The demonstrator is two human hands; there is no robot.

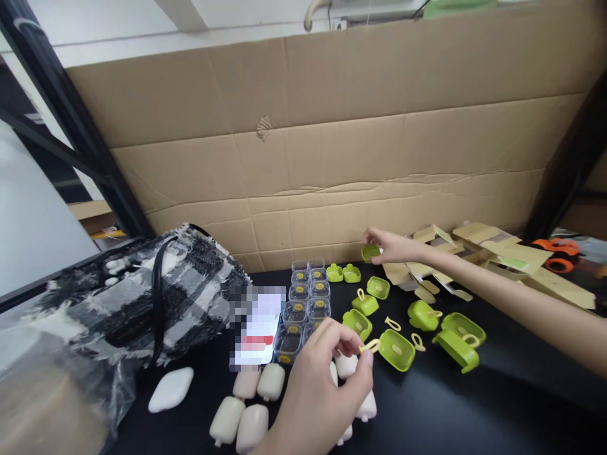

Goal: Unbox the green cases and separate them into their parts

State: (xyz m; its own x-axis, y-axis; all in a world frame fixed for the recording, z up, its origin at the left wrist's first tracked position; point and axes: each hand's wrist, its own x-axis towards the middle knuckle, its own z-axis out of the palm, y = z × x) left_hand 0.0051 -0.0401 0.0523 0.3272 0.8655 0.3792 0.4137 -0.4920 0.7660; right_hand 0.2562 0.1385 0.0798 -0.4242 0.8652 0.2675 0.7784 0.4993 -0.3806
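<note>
A small cream loop-shaped strap [369, 346] is pinched between the thumb and fingertips of the left hand [320, 385], low in the middle of the view; its long axis lies roughly level, running left to right, with the free end pointing right toward an open green case half [396, 349] that lies just beside it on the black tabletop [497, 411]. Farther back, the right hand [393, 248] reaches in from the right and grips a small green case piece [370, 252] at its fingertips, held just above the tabletop near the cardboard wall [332, 145]. Between the two hands lie more green case halves [366, 303], some with cream loops resting on them, and loose cream loops [392, 324] on the bare surface. Left of these stand two rows of small clear boxes [308, 297] with yellow smiley discs inside. Under and left of the left hand lie several cream-coloured cases [246, 404], partly hidden by the hand. A blurred-out card [258, 328] lies beside the boxes, and a black-and-white woven bag [142, 297] sits at the far left. Flattened cardboard packaging [497, 253] is heaped behind the right forearm.
</note>
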